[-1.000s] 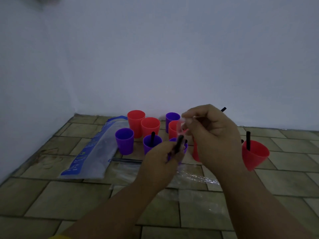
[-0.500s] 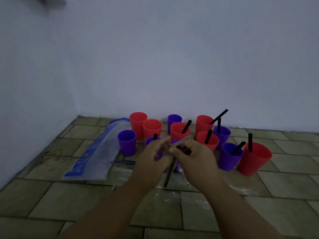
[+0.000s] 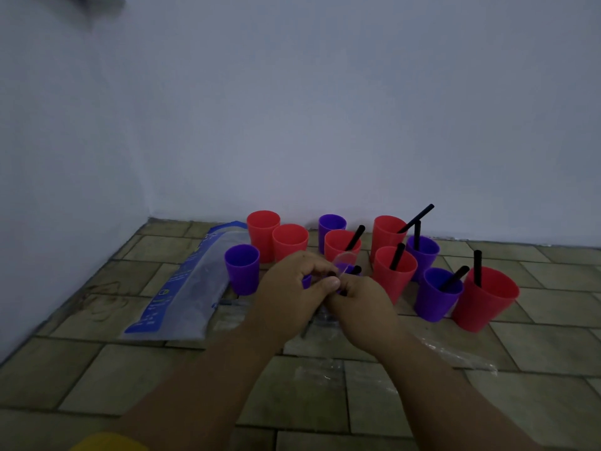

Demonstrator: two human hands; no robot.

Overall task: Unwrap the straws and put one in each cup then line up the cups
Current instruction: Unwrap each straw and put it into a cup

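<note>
Head view. Black straw (image 3: 332, 274) pinched between both hands, low over the tiled floor (image 3: 97, 369), just in front of the cup cluster; only its dark top end clearly visible. Clear wrapper (image 3: 345, 261) standing up as a loose flap at that end; judged mid-strip. Left hand (image 3: 289, 294) curled round the straw, thumb pressed near the tip, apparently to steady it. Right hand (image 3: 361, 307) closed and touching the left, fingers turned under; likely pulling the wrapper, exact hold hidden. Cups on the right, e.g. far-right red cup (image 3: 484, 301), already fitted with straws. Front-left purple cup (image 3: 242, 271), two red cups behind it and the rear purple cup without. Cluster bunched, not yet lined up. Blue-printed bag (image 3: 182, 288) flat at left, within reach; probably the supply.
</note>
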